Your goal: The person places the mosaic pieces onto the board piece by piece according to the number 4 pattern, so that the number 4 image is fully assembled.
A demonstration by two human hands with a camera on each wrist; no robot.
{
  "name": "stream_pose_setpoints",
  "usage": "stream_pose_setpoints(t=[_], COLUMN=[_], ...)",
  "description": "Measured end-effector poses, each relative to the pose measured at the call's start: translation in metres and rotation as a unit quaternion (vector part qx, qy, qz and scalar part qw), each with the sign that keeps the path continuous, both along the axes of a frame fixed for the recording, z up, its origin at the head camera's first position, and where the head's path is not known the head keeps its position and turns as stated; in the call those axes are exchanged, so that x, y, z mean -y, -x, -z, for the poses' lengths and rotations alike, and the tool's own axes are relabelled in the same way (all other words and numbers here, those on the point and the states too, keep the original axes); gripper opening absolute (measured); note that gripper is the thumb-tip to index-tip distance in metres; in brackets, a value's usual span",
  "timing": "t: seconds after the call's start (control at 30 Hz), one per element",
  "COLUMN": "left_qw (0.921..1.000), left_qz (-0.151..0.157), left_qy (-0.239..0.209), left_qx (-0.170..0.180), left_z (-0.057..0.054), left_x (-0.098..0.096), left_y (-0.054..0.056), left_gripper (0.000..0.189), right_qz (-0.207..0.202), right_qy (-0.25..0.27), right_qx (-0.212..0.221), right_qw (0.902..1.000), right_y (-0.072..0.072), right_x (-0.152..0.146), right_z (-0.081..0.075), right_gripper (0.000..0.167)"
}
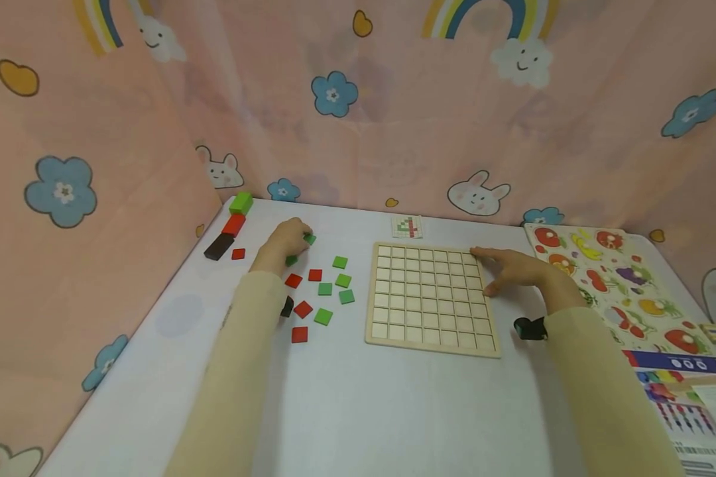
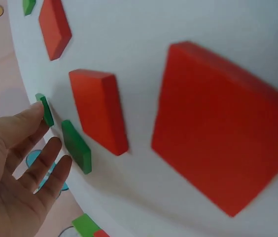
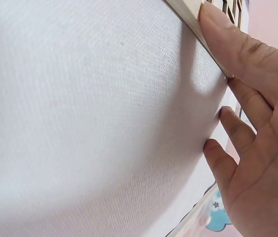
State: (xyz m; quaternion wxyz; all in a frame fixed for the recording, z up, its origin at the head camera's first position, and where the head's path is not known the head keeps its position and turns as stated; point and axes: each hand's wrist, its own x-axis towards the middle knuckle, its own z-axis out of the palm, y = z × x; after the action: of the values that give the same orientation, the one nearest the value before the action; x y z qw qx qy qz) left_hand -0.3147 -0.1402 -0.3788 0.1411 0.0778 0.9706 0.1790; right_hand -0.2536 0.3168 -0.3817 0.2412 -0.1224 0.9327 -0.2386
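My left hand (image 1: 285,242) pinches a green square tile (image 2: 45,110) between thumb and forefinger at the far left of the table, its other fingers loosely bent. Close under that hand lies another green tile (image 2: 77,148), with a red tile (image 2: 98,111) beside it. My right hand (image 1: 518,269) rests at the right edge of a wooden grid board (image 1: 429,289). In the right wrist view, its thumb (image 3: 230,37) touches the board's side and its other fingers are spread and relaxed. No tiles lie on the board.
Several loose red tiles (image 1: 299,334) and green tiles (image 1: 323,317) lie between the left arm and the board. Green, red and dark blocks (image 1: 219,246) line the left edge. A small pattern card (image 1: 407,227) sits behind the board; a fruit-picture board (image 1: 623,291) lies right.
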Motion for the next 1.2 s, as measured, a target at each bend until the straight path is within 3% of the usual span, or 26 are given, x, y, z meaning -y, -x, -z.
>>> stream_pose_setpoints(t=[0.17,0.3,0.47,0.6,0.67,0.83,0.93,1.03,1.2], left_qw=[0.9991,0.9979,0.9909,0.9783,0.9728,0.9614,0.9563,0.9577,0.9714], left_qz=[-0.006,-0.028,-0.058,-0.056,-0.043,0.017,0.057,0.075,0.057], left_qy=[0.015,0.008,-0.062,-0.148,-0.189,-0.261,-0.276,-0.265,-0.213], left_qx=[-0.038,-0.057,-0.105,-0.134,-0.127,-0.086,-0.077,-0.082,-0.089], left_z=[0.008,0.007,0.003,0.000,-0.001,0.004,0.007,0.009,0.013], left_x=[-0.003,-0.004,-0.021,-0.058,-0.084,-0.153,-0.190,-0.216,-0.234], left_y=[0.006,0.005,0.002,0.003,0.002,-0.013,-0.022,-0.026,-0.023], left_gripper=[0.030,0.024,0.016,0.012,0.011,0.011,0.011,0.012,0.009], right_qz=[0.005,0.012,0.016,0.017,0.016,0.012,0.020,0.026,0.019], right_qy=[0.008,0.005,0.000,-0.001,-0.001,-0.005,-0.001,0.011,0.013], right_qx=[-0.001,-0.002,0.000,0.001,0.001,-0.003,0.001,0.009,0.005], right_qw=[1.0000,0.9999,0.9999,0.9999,0.9999,0.9999,0.9998,0.9996,0.9997], right_y=[0.001,0.002,0.003,0.003,0.004,0.004,0.004,0.004,0.005], right_x=[0.002,0.002,0.003,0.002,0.002,0.002,0.002,0.001,0.000], right_z=[0.001,0.003,0.004,0.004,0.004,0.004,0.004,0.005,0.007], right_gripper=[0.104,0.105,0.106,0.106,0.106,0.106,0.106,0.107,0.104])
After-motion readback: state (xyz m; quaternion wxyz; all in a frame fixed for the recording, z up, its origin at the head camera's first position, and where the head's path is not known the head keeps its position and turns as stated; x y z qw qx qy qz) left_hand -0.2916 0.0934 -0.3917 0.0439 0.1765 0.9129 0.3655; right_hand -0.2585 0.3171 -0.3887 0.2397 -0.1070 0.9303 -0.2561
